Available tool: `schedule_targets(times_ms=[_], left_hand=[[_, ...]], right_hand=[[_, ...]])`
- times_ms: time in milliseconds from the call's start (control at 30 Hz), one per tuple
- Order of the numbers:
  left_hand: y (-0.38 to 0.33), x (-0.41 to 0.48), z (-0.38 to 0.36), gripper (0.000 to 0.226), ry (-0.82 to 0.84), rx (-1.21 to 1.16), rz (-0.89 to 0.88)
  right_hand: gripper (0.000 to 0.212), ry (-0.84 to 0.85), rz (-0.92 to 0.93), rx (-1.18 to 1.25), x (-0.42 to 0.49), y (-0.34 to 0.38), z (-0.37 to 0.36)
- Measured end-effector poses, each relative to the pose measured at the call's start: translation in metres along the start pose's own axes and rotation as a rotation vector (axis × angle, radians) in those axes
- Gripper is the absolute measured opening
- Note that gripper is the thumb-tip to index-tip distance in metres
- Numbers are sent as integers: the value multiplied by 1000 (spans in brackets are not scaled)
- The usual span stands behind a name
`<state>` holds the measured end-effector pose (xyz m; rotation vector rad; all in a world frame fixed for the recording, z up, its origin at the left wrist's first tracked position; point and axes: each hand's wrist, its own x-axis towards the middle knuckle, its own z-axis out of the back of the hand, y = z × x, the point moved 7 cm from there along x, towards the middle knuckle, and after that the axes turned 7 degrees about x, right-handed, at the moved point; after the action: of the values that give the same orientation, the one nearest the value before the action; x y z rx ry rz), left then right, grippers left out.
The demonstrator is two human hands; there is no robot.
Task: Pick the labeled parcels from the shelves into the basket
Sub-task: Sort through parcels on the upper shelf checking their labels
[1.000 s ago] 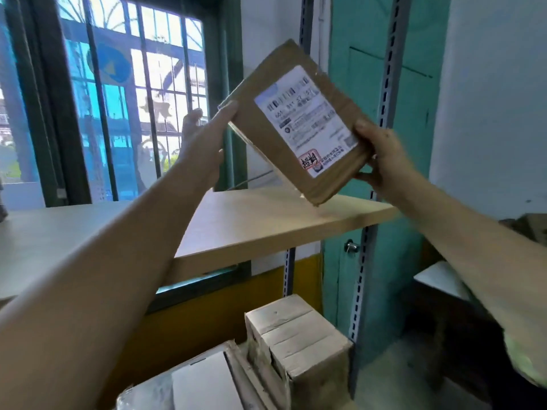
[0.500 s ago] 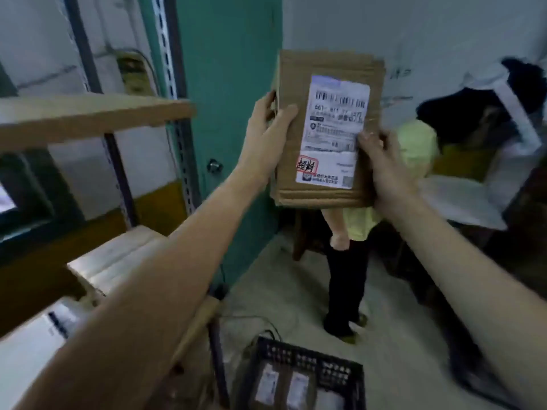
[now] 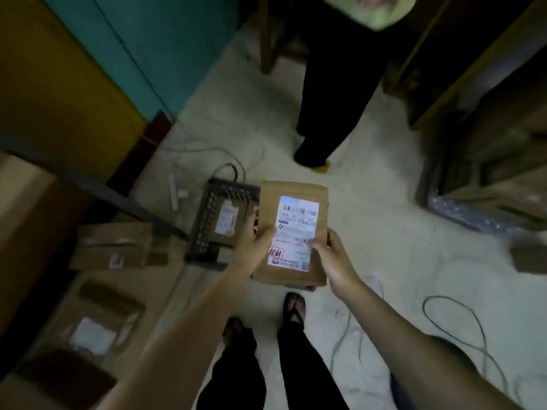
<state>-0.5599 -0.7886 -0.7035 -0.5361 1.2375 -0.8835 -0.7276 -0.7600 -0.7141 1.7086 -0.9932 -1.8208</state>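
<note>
Head view looks straight down at your 2 bare arms holding a flat brown cardboard parcel with a white printed shipping label (image 3: 291, 232) above the pale floor (image 3: 384, 179). Your left hand (image 3: 257, 243) is clamped on the parcel's left edge, its thumb lying over the lower left corner of the label beside a red stamp. Your right hand (image 3: 331, 255) is clamped on the lower right edge, fingertips pressed onto the label face. The parcel faces up toward you, label readable, and its left side overlaps the right side of a black perforated plastic basket (image 3: 207, 220) sitting on the floor just left of it. Inside that basket lies 1 brown labeled parcel (image 3: 228, 221), label up; what else it holds is hidden by your hands. Left of the basket, a dark metal shelf rail (image 3: 97, 187) crosses over stacked cardboard boxes (image 3: 115, 247), blurred. Near the bottom, your 2 feet in dark sandals (image 3: 293, 306) stand on the floor. Farther away, another person's black trouser leg (image 3: 328, 99) stands, and loose cables (image 3: 461, 321) curl on the right.
</note>
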Motion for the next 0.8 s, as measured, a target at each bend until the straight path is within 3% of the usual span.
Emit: schedule_targets(times_ms=[200,267,367,500,633,733,800], left_hand=[[152,124,-72,50,161,127,144],[196,173,-100,46,210,160,126],[244,239,-137,46,251,201,47],[299,310,-170,63,231,351,2],[336,338,-196,71,331,561,-110],[363,344,-199,67,418,841,-140],[365,336,-192,68,462,920,-164]], right_hand=[[42,-83,-162,-67,132,-144,20],[44,-145,-171,-141,189,-191,30],[64,-201,-167,-232,266,-260,43],[87,-157,-153,-368,338,-320,43],[79,-42,-90,-599,380,-348,35],[44,28,43,-736,393,-348,25],[47,69,84,-753,389,-346,23]])
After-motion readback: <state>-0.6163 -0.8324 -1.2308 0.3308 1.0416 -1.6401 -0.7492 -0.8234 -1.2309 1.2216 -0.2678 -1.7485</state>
